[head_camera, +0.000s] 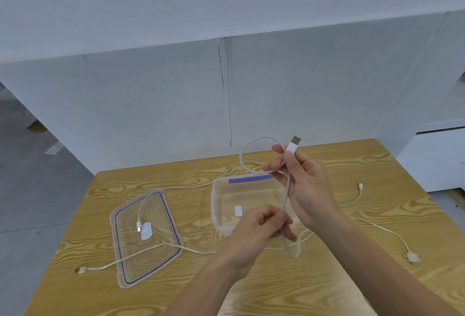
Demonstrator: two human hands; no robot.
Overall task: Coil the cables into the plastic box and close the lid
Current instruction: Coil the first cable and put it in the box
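Observation:
My right hand is raised above the clear plastic box and pinches a white USB cable just below its plug, with one loop curling up to the left. My left hand grips the same cable lower down, near the box's front edge, and a loop of slack hangs below it. The box is open with a small white label inside. Its clear lid with a blue seal lies flat to the left. A second cable end rests on the lid.
A cream cable runs under the lid to a USB plug at the front left. Its multi-head connector lies on the wooden table at the right, near a small white plug. A white wall stands right behind the table.

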